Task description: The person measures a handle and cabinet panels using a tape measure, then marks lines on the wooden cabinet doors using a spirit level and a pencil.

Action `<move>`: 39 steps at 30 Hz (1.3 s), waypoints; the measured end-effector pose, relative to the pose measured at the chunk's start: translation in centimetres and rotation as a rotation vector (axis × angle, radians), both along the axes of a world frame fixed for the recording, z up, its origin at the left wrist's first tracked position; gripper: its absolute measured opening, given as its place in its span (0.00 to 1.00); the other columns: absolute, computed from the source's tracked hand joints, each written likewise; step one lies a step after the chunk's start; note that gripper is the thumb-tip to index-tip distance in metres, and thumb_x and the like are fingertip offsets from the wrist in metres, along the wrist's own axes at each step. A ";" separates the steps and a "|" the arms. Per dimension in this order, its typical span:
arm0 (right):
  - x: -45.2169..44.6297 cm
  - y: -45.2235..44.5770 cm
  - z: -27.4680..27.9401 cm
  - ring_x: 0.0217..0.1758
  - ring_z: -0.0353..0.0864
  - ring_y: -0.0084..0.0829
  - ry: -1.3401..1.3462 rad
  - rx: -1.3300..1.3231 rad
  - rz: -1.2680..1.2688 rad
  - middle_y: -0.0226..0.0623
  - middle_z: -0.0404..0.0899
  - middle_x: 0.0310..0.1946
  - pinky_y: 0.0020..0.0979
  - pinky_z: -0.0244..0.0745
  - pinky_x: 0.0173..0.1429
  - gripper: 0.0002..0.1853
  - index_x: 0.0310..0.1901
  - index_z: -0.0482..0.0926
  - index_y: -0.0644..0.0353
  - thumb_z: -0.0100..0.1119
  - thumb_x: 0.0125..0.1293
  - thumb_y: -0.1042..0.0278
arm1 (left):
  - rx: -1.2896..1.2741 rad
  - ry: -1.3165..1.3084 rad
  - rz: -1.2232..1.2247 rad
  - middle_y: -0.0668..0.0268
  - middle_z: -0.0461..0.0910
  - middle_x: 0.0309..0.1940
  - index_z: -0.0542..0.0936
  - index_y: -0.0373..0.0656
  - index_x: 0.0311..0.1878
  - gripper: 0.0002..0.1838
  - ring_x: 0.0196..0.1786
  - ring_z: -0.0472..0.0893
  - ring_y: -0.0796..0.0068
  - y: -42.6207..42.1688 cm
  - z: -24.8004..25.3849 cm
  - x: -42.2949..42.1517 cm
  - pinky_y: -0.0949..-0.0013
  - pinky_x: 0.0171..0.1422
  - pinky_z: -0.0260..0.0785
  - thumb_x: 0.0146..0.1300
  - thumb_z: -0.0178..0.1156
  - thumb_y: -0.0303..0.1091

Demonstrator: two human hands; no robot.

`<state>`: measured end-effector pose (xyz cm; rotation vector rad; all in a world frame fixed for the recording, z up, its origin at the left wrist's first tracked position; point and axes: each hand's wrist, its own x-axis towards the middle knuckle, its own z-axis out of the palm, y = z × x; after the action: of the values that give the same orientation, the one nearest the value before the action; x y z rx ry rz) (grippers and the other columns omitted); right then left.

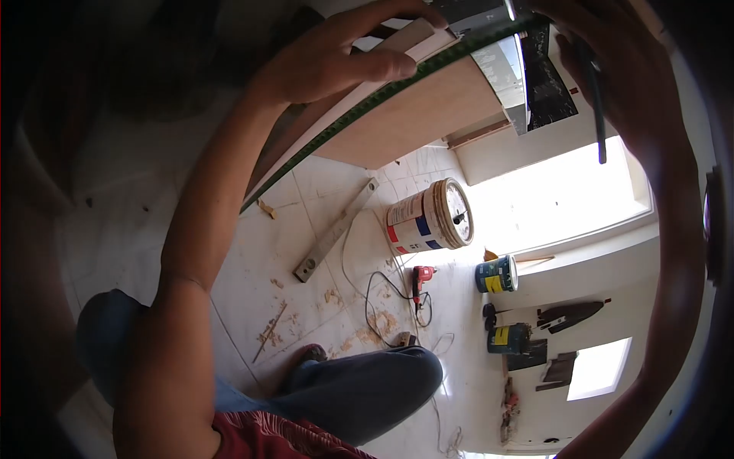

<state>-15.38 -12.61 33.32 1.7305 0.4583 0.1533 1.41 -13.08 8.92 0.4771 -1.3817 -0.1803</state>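
My left hand (336, 61) is closed over the edge of a wooden panel (420, 115), with its thumb pressed beside a long dark green strip (367, 107). This textured strip runs along the panel's edge, slanting from lower left to upper right. Up at the right, my right hand (619, 69) is by the strip's far end, its fingers dark and partly cut off by the frame. A thin dark pencil-like stick (599, 115) juts down from between those fingers.
On the tiled floor lie a metal spirit level (336, 229), a red corded drill (420, 283) and wood shavings (375, 329). A white bucket (413, 222) stands beyond, with teal buckets (497, 275) near the wall. My bent knee (413, 375) is below.
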 end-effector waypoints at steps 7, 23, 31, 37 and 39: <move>1.6 -1.2 0.6 0.54 0.81 0.28 -0.114 -0.052 -0.125 0.32 0.86 0.47 0.30 0.81 0.45 0.10 0.46 0.86 0.52 0.65 0.64 0.73 | -0.048 -0.136 0.363 0.63 0.80 0.58 0.74 0.43 0.68 0.27 0.59 0.80 0.71 -0.5 -0.1 0.3 0.65 0.65 0.72 0.66 0.65 0.36; 1.1 0.1 -0.2 0.54 0.82 0.29 -0.129 0.021 -0.109 0.30 0.87 0.48 0.30 0.84 0.48 0.12 0.49 0.87 0.51 0.62 0.66 0.74 | 0.091 -0.105 0.125 0.59 0.77 0.64 0.67 0.38 0.75 0.38 0.67 0.75 0.68 -0.1 -1.1 2.4 0.62 0.72 0.66 0.62 0.67 0.30; 1.3 -0.8 0.5 0.56 0.81 0.31 -0.124 -0.019 -0.069 0.35 0.85 0.50 0.29 0.85 0.48 0.14 0.50 0.86 0.53 0.66 0.63 0.77 | 0.132 -0.166 0.155 0.58 0.76 0.66 0.66 0.40 0.76 0.43 0.67 0.75 0.66 1.1 -0.1 2.5 0.62 0.73 0.66 0.54 0.66 0.29; 1.7 -0.1 1.1 0.54 0.81 0.30 -0.072 0.000 -0.091 0.34 0.85 0.47 0.30 0.84 0.49 0.13 0.49 0.86 0.53 0.65 0.62 0.77 | 0.029 -0.186 0.272 0.57 0.78 0.64 0.68 0.42 0.75 0.43 0.67 0.76 0.64 0.3 -0.4 2.8 0.61 0.73 0.67 0.50 0.61 0.25; 1.7 0.1 0.7 0.53 0.81 0.30 -0.081 0.004 -0.077 0.33 0.85 0.47 0.30 0.84 0.49 0.14 0.49 0.86 0.53 0.65 0.63 0.77 | 0.090 -0.192 0.240 0.56 0.75 0.66 0.65 0.39 0.76 0.43 0.70 0.72 0.65 1.1 -0.2 2.5 0.60 0.77 0.61 0.52 0.62 0.25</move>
<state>-13.64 -12.50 33.99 1.7367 0.3320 0.1685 3.91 -11.97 8.70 0.7462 -1.4941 -0.0005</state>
